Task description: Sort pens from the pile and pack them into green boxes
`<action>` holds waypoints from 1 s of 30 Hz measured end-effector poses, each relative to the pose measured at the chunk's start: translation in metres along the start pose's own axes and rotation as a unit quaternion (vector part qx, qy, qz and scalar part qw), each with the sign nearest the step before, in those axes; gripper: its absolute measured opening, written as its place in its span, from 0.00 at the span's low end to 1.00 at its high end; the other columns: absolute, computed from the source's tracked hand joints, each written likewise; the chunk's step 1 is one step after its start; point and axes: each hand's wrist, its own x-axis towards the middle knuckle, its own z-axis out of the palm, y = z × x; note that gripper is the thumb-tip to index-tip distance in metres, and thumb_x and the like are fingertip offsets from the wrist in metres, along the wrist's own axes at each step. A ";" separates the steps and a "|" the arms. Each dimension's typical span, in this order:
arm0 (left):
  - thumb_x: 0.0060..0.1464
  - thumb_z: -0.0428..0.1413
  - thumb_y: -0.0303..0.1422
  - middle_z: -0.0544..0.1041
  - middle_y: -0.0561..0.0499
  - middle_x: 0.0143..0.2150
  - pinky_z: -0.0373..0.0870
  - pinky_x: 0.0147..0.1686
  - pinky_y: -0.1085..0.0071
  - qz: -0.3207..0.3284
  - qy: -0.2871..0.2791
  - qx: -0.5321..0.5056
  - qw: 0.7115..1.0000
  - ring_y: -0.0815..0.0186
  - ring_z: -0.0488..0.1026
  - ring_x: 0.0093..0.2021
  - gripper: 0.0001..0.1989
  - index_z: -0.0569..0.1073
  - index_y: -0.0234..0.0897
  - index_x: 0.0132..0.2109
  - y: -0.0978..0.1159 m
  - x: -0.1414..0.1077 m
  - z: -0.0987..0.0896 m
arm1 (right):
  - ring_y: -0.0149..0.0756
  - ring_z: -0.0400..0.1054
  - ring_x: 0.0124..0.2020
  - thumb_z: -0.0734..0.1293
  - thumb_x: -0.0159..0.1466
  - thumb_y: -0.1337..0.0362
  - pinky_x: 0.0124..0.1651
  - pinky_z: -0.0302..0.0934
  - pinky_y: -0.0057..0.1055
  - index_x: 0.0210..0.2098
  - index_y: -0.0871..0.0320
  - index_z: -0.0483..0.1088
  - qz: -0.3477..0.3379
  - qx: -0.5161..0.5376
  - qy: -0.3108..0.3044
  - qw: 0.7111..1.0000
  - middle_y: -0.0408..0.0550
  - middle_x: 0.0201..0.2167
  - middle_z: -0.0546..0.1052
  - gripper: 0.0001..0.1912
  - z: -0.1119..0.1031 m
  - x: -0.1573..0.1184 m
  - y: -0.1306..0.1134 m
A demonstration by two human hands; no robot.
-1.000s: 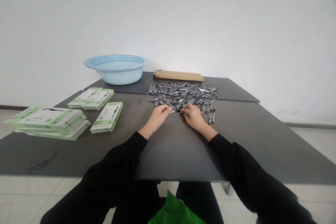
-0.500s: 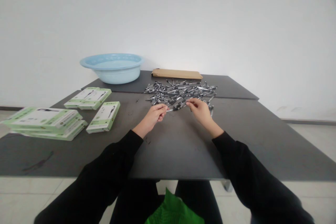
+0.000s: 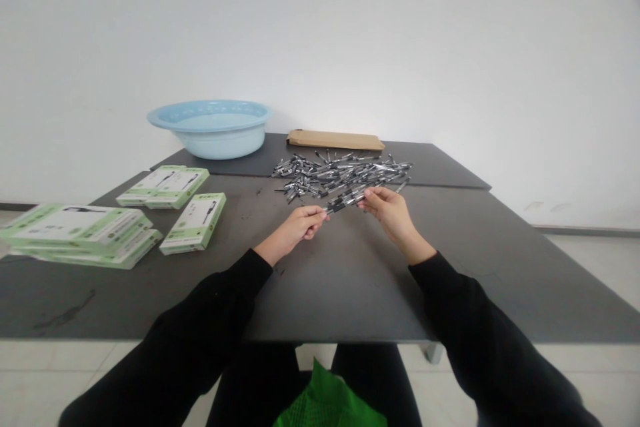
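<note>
My left hand (image 3: 303,223) is closed in a pinch around the near left end of a dark-gripped pen (image 3: 340,207). My right hand (image 3: 391,211) pinches with thumb and forefinger at the right end of what looks like the same pen; whether a second pen lies along it I cannot tell. Just behind both hands spreads a loose pile of clear and black pens (image 3: 345,173), lying crisscross on the dark table (image 3: 340,280).
Green-and-white pen boxes lie to the left: a stack (image 3: 80,233), a single box (image 3: 194,223) and a pair (image 3: 164,185) behind. Farther back stand a light blue basin (image 3: 215,140) and a flat brown cardboard piece (image 3: 335,140), close to the wall.
My left hand has shifted slightly right and my right hand slightly right and lower. The pen now stretches between my fingertips, nearer to me than the pile.
</note>
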 end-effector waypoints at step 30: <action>0.54 0.57 0.46 0.54 0.62 0.22 0.47 0.19 0.78 0.088 0.050 0.119 0.988 0.77 0.50 0.18 0.17 0.65 0.37 0.33 0.006 -0.017 0.006 | 0.32 0.72 0.28 0.80 0.45 0.50 0.41 0.69 0.34 0.30 0.59 0.75 -0.001 -0.001 -0.050 0.999 0.45 0.26 0.78 0.22 0.025 -0.013 0.011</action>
